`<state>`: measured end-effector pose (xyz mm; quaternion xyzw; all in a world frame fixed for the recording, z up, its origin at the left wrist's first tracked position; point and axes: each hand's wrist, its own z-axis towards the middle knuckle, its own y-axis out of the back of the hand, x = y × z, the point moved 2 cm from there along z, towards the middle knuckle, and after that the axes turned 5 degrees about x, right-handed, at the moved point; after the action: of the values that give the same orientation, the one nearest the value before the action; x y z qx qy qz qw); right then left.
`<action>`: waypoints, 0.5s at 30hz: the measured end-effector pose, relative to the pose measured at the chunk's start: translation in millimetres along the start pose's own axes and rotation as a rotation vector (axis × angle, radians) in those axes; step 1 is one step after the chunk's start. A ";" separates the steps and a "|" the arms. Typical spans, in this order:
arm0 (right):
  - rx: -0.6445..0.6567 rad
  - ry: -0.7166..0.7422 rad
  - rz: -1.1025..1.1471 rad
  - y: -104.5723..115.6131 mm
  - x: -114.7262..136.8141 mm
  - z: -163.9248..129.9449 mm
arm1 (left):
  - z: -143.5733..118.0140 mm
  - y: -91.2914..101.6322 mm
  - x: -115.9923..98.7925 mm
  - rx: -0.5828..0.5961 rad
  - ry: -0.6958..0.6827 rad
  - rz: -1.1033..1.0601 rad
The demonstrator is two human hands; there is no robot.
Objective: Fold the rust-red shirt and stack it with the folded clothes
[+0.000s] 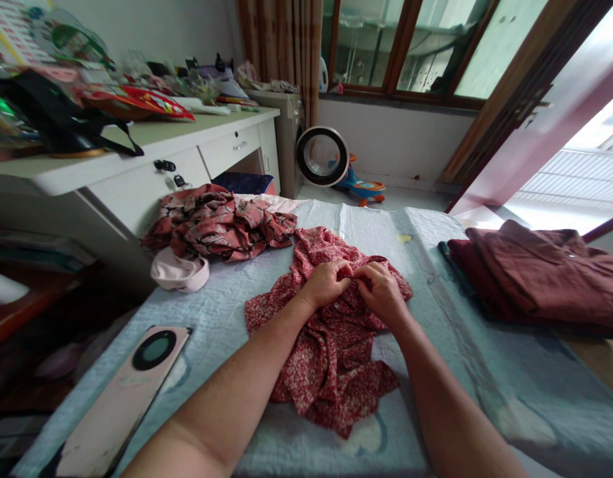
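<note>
A red garment with a small white floral print (331, 352) lies crumpled in the middle of the pale blue quilted bed cover (227, 312). My left hand (326, 282) and my right hand (383, 292) sit side by side on its upper part, fingers pinched into the cloth where they meet. Both forearms reach in from the bottom of the view.
A crumpled pink and black patterned garment (219, 222) and a pink cap (180, 272) lie at the left. Folded dark red clothes (540, 275) rest at the right. A phone (125, 392) lies near left. A cluttered white desk (137, 172) stands left, a fan (322, 156) behind.
</note>
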<state>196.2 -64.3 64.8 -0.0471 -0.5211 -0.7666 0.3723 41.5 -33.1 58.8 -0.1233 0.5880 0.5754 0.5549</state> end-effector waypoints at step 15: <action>0.028 -0.016 0.008 -4.0 -1.5 -0.4 | 0.6 -1.0 5.3 0.004 0.008 0.015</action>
<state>195.0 -63.2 60.9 -0.0500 -0.5346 -0.7572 0.3720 40.7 -30.3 54.2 -0.1201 0.5922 0.5780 0.5484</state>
